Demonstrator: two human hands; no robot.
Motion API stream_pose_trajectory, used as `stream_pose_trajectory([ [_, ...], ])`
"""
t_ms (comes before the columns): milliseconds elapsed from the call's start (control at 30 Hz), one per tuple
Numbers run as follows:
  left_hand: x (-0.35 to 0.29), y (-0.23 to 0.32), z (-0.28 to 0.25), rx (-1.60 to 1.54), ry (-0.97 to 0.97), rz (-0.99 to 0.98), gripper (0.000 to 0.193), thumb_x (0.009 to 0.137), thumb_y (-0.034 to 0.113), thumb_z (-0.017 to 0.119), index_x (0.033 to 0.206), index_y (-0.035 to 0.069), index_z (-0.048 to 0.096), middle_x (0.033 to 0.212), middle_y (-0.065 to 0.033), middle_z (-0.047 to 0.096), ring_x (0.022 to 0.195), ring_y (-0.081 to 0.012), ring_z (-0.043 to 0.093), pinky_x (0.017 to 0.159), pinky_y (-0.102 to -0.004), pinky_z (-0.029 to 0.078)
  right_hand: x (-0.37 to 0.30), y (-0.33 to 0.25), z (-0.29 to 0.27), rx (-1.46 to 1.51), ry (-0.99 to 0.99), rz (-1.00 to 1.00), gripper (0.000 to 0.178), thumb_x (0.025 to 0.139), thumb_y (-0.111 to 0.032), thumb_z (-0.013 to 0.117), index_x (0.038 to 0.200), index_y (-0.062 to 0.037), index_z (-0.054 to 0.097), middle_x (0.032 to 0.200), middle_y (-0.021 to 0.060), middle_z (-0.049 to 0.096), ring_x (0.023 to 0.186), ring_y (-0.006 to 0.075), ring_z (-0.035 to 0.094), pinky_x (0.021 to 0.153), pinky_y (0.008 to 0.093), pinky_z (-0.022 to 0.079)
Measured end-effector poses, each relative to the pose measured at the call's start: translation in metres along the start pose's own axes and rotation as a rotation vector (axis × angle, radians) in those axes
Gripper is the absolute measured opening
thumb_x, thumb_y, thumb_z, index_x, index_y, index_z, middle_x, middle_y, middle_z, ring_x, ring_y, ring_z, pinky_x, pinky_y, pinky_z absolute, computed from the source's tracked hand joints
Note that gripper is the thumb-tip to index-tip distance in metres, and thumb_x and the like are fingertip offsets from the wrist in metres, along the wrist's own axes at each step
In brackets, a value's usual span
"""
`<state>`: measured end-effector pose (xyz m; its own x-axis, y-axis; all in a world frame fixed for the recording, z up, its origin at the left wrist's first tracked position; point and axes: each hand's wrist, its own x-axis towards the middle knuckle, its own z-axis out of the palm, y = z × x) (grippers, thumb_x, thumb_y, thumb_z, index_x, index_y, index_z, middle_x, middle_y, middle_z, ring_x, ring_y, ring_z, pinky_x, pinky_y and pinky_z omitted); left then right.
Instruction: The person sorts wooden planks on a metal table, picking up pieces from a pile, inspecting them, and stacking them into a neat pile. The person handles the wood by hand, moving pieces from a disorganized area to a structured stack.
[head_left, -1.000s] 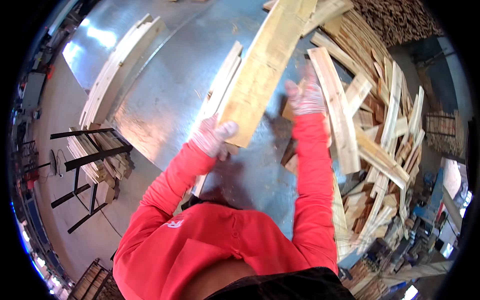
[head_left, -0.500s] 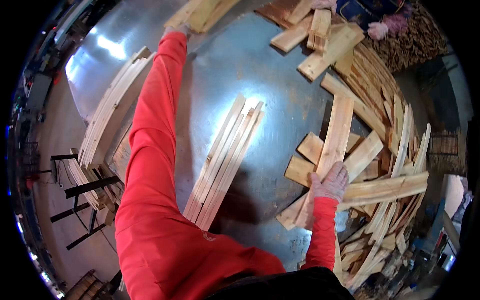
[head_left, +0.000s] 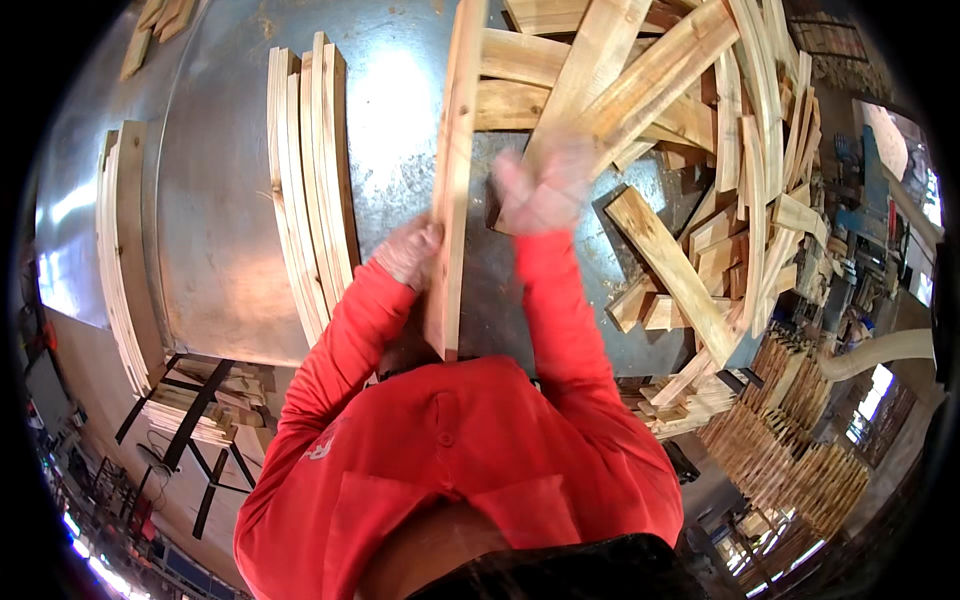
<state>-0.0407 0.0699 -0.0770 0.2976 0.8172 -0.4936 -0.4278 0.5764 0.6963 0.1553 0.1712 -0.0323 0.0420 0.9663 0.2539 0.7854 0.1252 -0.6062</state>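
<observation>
My left hand [head_left: 408, 252] is closed on the edge of a long, pale wooden board [head_left: 456, 170]. This board stands on its narrow side, pointing away from me, with its near end close to my chest. To the right of it my right hand [head_left: 548, 182] is blurred by motion, its thumb spread from the fingers, nothing seen held. It overlaps the near ends of two slanting boards, one wide pale board [head_left: 592, 62] and another board [head_left: 665, 72]; whether it touches them I cannot tell. Left of my left hand lies a neat row of boards on edge [head_left: 312, 170].
The metal tabletop [head_left: 225, 190] carries another board stack [head_left: 125, 255] at its left. A jumbled heap of boards [head_left: 755, 150] covers the right side, with one loose board [head_left: 672, 275] slanting nearer me. Black metal bars [head_left: 195, 415] stand below the table's left edge.
My left arm has drawn back from the far left and now grips a board before me. My right hand has left the board it lay flat on. The view has turned.
</observation>
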Motion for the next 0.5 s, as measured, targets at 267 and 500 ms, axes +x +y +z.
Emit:
stream_pose_trajectory([
  [267, -0.064, 0.023, 0.049, 0.962, 0.674, 0.038, 0.049, 0.082, 0.019, 0.071, 0.120, -0.004, 0.053, 0.101, -0.0171, 0.065, 0.093, -0.0235, 0.062, 0.083, -0.0348, 0.049, 0.069, 0.046, -0.054, -0.294, 0.057, 0.668, 0.116, 0.067, -0.040, 0.080, 0.150, -0.0022, 0.009, 0.138, 0.0340, 0.035, 0.120, 0.0398, 0.050, 0.096, 0.0462, 0.047],
  [500, -0.097, -0.027, 0.030, 0.779, 0.813, 0.004, 0.058, 0.080, 0.032, 0.068, 0.125, -0.001, 0.051, 0.099, -0.0238, 0.066, 0.085, -0.0355, 0.066, 0.077, -0.0421, 0.051, -0.075, 0.045, -0.049, 1.349, -0.230, 0.408, 0.081, 0.069, -0.014, 0.070, 0.141, -0.0061, 0.035, 0.104, 0.0041, 0.051, 0.084, 0.0161, 0.056, 0.068, 0.0295, 0.054],
])
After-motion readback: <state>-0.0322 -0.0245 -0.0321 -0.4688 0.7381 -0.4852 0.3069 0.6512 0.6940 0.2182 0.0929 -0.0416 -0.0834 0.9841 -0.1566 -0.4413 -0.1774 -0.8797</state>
